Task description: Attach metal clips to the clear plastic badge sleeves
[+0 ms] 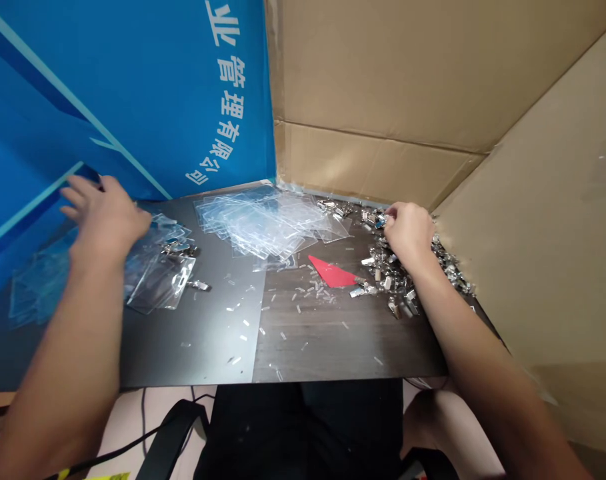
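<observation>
My left hand point(107, 210) is raised over the left end of the table, its fingers spread and nothing visible in them. Below it lie clear plastic badge sleeves point(155, 287), some with metal clips attached. My right hand point(410, 230) reaches into a heap of metal badge clips point(383, 263) at the right, with thumb and fingers pinched on a clip at the heap's far edge. Between the hands, at the back, a loose pile of clear sleeves point(267, 223) is spread out. The palm side of my right hand is hidden.
A red triangular piece point(333, 273) lies mid-table among small clear plastic bits point(313, 291). Cardboard point(383, 80) and a blue printed panel point(157, 87) wall in the back. The table's front edge runs just before my lap; a chair armrest point(175, 433) stands below.
</observation>
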`<state>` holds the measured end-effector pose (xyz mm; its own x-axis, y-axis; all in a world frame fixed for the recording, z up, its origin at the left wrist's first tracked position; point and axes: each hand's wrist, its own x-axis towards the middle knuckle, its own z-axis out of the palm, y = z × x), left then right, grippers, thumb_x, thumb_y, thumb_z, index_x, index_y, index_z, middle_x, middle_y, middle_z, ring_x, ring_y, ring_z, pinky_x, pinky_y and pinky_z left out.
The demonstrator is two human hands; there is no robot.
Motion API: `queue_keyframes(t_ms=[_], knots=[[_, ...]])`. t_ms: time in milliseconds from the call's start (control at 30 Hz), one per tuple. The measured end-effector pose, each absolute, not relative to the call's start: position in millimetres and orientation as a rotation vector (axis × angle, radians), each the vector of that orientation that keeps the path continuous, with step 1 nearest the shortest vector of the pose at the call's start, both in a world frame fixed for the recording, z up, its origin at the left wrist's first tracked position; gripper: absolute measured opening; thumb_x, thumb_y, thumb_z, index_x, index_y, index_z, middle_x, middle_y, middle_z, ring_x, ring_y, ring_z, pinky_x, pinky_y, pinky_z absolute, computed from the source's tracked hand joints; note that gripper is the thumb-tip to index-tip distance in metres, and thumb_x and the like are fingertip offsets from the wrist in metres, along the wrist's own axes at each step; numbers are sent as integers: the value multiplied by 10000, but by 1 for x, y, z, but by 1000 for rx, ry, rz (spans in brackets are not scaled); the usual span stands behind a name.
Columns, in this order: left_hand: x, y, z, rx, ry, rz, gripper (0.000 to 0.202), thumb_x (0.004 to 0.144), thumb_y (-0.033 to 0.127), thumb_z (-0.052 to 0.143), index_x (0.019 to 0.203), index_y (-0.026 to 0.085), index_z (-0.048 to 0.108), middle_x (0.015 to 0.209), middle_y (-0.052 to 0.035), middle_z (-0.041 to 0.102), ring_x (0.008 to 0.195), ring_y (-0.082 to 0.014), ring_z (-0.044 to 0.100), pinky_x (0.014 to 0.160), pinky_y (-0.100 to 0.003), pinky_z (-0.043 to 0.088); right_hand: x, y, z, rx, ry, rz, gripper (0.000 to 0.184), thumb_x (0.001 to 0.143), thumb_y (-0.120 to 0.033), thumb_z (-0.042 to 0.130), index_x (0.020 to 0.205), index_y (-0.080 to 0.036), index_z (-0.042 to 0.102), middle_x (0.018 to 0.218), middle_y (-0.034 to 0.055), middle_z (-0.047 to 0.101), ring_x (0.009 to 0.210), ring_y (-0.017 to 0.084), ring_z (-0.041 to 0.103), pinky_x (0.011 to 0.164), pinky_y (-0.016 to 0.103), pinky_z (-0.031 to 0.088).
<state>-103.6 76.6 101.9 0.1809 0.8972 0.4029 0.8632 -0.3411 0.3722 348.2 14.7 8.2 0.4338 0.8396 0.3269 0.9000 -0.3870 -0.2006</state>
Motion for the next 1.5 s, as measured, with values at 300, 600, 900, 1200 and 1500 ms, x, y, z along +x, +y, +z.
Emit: queue_keyframes(t_ms=[300, 600, 900, 1200, 1500], knots=[[-82, 100, 37, 2734, 1264, 435, 655, 921, 154, 507, 1554, 62, 646, 1683, -204, 617, 1606, -366, 541, 1394, -588, 396, 344, 10, 16, -2318, -1446, -200, 392, 1046, -144, 560, 1312, -135, 847, 1310, 229, 833, 1188, 390, 751, 1024, 505, 556], [-81, 111, 16, 2809, 1153, 261, 674, 900, 253, 522, 1532, 209, 752, 1624, -119, 716, 1527, -354, 653, 1343, -568, 490, 340, 8, 19, -2216, -1375, -163, 385, 1033, -228, 571, 1289, -164, 851, 1196, 194, 865, 1114, 367, 761, 1012, 499, 547], [-75, 103, 27, 2811, 1180, 415, 479, 1021, 338, 439, 1226, 198, 849, 1295, -150, 843, 1277, -360, 765, 1185, -534, 585, 331, 5, 20, -2163, -1422, -113, 377, 1056, -228, 584, 1271, -138, 879, 1281, 209, 861, 1178, 387, 767, 1081, 523, 546], [-56, 85, 33, 2625, 1307, 911, 326, 1075, 400, 465, 1067, 236, 747, 1140, -142, 806, 1148, -330, 753, 1075, -492, 581, 312, 5, 17, -1856, -1507, 88, 430, 1053, -132, 466, 1268, -159, 838, 1258, 149, 871, 1184, 297, 804, 1124, 458, 573], [-20, 46, 25, 2244, 972, 1227, 191, 1043, 333, 618, 1192, 219, 654, 1081, -76, 725, 964, -228, 697, 885, -397, 584, 277, -3, 3, -1357, -1447, 858, 105, 1044, -300, 609, 1040, -218, 675, 928, 72, 780, 853, 201, 741, 827, 370, 608]])
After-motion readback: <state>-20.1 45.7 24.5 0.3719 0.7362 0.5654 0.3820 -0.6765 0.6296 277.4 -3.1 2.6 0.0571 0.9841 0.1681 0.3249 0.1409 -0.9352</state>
